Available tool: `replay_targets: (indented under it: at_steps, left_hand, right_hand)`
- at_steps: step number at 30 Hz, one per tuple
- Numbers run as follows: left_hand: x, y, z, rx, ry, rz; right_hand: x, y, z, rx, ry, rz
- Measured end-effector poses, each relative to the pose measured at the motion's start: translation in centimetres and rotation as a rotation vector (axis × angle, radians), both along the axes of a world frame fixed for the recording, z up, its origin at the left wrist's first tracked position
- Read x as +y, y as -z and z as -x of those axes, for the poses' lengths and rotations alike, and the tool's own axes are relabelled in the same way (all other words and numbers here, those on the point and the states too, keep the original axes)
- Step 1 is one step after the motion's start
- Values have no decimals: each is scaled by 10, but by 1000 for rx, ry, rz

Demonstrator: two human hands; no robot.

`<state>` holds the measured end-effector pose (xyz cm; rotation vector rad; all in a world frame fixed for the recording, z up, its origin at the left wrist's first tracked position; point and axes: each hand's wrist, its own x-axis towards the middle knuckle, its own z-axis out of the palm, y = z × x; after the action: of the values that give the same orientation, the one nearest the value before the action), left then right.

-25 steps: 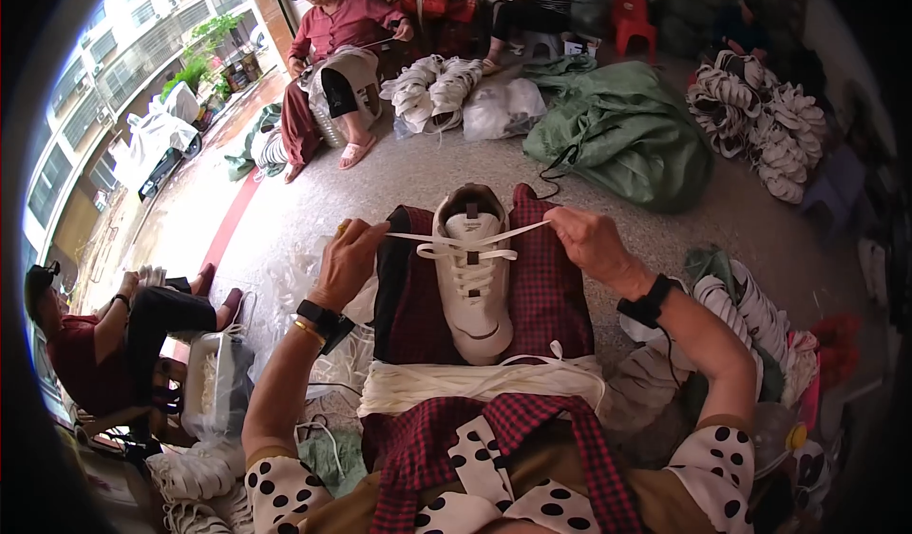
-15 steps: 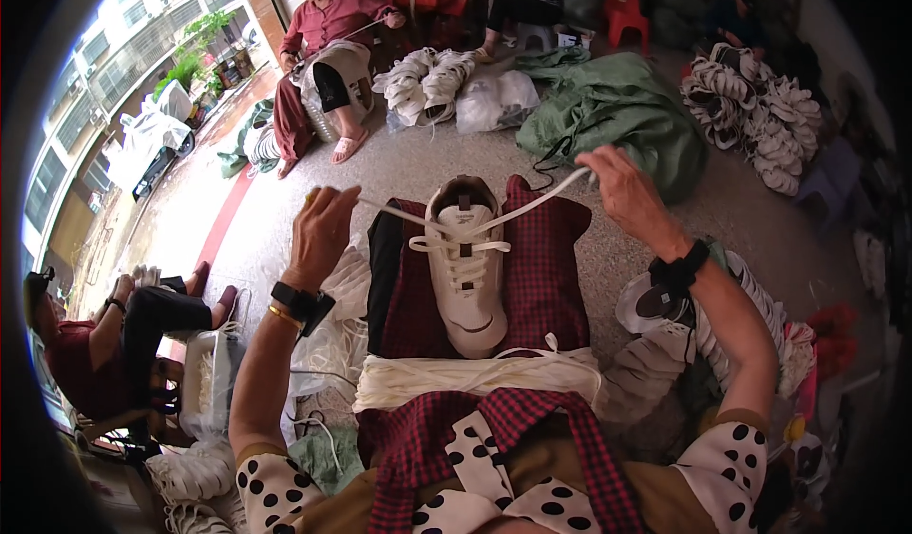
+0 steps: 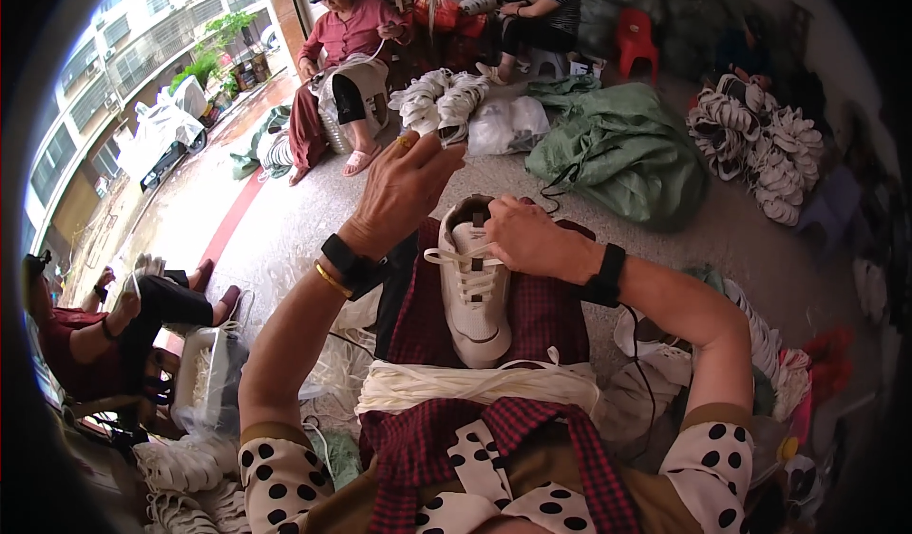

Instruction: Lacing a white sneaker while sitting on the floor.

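Note:
A cream sneaker (image 3: 478,311) rests on my lap over a dark red checked cloth (image 3: 543,320), its toe toward me. White shoelace (image 3: 473,271) crosses its front, with a loop lying out to the left. My right hand (image 3: 537,239) is closed at the right of the shoe's opening, pinching the lace close to the tongue. Up and left of the shoe, my left hand (image 3: 404,192) is raised clear of it with fingers bent together. What those fingers hold, if anything, is hidden. A bundle of white laces (image 3: 475,385) lies across my lap below the toe.
Stacked pale shoe parts (image 3: 655,372) lie by my right side and more (image 3: 190,467) at lower left. A green sack (image 3: 617,159) spreads on the floor ahead. Several people sit around, one in a red shirt (image 3: 353,35). A red chair (image 3: 636,45) stands behind.
The lace ends were stretched wide to both sides. My right hand has come in and down to the shoe's opening; my left hand has moved up and right, nearer the shoe.

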<state>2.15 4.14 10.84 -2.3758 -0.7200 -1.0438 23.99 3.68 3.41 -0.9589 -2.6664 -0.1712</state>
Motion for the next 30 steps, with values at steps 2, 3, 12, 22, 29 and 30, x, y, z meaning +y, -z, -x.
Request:
replay_targets:
  at_steps: [2, 3, 12, 22, 29, 30]
  left_hand:
    - [1, 13, 11, -1, -23, 16]
    - [0, 18, 15, -7, -27, 41]
    - [-11, 69, 103, -9, -127, 120]
    - [-32, 135, 163, -134, -331, 262]
    - [-24, 168, 166, -203, -410, 346]
    - [-23, 170, 168, -190, -448, 341]
  right_hand:
    - [14, 9, -5, 77, -35, 65]
    - [18, 10, -6, 160, -56, 131]
    - [-21, -47, -13, 289, -45, 535]
    - [-29, -36, -119, 149, -66, -185]
    - [-27, -10, -168, 88, 81, -133]
    - [-25, -6, -170, 88, 136, -109]
